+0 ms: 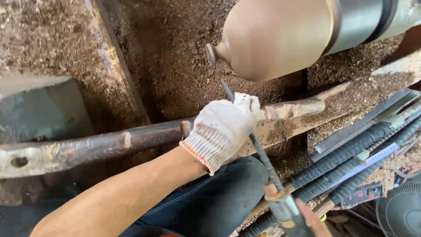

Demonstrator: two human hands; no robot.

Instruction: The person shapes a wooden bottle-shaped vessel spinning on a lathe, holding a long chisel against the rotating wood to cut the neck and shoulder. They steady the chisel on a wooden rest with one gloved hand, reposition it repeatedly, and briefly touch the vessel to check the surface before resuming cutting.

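Gloved left hand grips chisel on rusty rail beneath spinning wood; right unclear.

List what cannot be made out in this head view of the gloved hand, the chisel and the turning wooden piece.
- Right hand: cut off by the bottom edge; its grip on the long metal chisel's wooden handle is hidden.
- Chisel tip: too thin and dark to tell whether it touches the rounded brown wooden workpiece.
- Workpiece surface: blurred, grain unreadable.
- Left hand in white knit glove: fingers hidden, curled over the rusty metal bar.
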